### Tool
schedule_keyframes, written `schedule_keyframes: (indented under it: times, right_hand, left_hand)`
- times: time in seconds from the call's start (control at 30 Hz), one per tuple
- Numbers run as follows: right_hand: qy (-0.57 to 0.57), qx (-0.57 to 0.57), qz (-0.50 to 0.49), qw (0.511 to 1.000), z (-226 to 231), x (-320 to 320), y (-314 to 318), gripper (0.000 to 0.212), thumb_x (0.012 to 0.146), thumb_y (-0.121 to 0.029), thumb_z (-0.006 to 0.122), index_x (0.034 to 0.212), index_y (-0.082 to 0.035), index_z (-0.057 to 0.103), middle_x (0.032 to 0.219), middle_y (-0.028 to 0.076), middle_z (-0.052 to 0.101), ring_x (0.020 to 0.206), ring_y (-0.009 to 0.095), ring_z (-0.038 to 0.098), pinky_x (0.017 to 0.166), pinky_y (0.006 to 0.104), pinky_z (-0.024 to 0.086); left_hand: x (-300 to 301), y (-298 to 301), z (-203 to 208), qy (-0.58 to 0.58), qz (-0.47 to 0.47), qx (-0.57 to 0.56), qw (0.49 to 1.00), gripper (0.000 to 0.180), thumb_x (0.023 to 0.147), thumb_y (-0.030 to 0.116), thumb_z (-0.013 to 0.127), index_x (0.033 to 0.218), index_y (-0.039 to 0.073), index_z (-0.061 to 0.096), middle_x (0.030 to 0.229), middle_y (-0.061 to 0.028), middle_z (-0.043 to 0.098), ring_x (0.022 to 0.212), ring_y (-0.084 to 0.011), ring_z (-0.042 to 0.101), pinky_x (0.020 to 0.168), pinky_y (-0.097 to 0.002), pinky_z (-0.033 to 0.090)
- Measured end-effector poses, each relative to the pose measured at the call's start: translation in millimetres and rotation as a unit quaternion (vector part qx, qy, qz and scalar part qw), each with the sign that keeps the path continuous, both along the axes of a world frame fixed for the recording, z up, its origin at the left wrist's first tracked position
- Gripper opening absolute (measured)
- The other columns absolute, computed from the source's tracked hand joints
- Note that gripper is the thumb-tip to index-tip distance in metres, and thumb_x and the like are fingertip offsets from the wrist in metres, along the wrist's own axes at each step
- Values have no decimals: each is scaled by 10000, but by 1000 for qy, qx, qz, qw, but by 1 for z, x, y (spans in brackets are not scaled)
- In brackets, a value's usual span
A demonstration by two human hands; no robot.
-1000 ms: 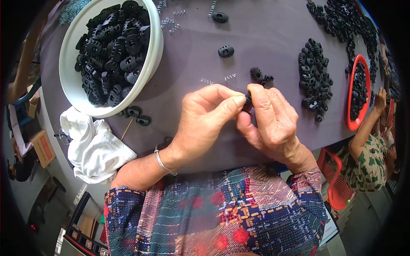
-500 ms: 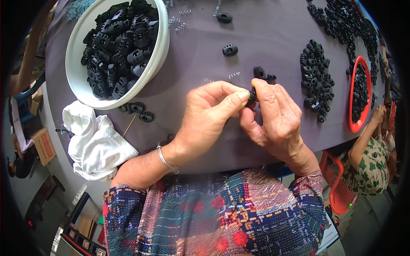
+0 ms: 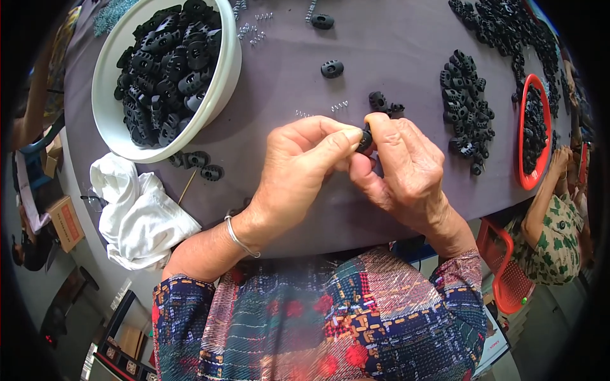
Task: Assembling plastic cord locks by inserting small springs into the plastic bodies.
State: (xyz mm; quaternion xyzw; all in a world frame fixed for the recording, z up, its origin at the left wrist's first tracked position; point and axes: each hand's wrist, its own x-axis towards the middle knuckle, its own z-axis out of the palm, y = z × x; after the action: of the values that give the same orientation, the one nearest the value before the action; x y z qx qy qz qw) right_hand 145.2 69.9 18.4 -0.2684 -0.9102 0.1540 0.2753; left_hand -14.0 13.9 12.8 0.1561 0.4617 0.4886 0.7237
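Well, your grey bench [image 3: 279,76] fills most of the view. On its left stands the white tub [image 3: 227,89], heaped with black parts [image 3: 159,76]. Nearer you, a crumpled white cloth [image 3: 140,222] lies at the bench's left edge. Well over to your right is the red tray [image 3: 528,182], with black pieces [image 3: 535,127] in it, and a long pile [image 3: 466,105] of them sits just to its left. Your left hand [image 3: 286,165] has its grip pinching the held part [image 3: 365,141] between thumb and index finger, in front of you, between both hands. Your right hand [image 3: 412,162] curls its index finger against that part's right side; I cannot tell whether its grip is pressed together. Beyond your fingers lie little coiled springs [image 3: 340,106].
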Motion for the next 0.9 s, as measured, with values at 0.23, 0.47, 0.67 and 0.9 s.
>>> schedule_keyframes:
  times: [0.23,0.47,0.67,0.9]
  right_hand:
    - [-9,-1,-8,1000,-3,0,-3,442,688,-81,712,1042,103,522,723,127,494,616,263,522,522,353,468]
    - [-8,1,-11,1000,-5,0,-4,453,700,-86,714,1063,99,517,742,135,502,638,277,533,540,360,475]
    - [-15,4,-17,1000,-4,2,3,462,719,-119,726,1075,89,518,759,137,523,666,282,556,565,363,487]
    - [-32,6,-9,999,0,2,3,431,699,-115,696,1046,74,522,763,133,531,670,288,561,569,369,489]
  left_hand:
    - [0,-1,-1,5,-3,-13,1000,77,905,122,631,920,53,662,787,56,566,682,-27,464,631,-189,398]
    - [4,-2,-11,6,23,42,999,155,925,159,610,926,15,667,756,2,656,637,-9,537,532,-154,366]
    - [1,0,-11,-41,23,57,997,191,948,170,582,994,-3,647,782,-20,673,688,-43,616,543,-154,397]
    - [0,-1,-7,-15,13,49,999,176,938,160,600,978,-2,657,794,-31,681,706,-61,636,528,-158,390]
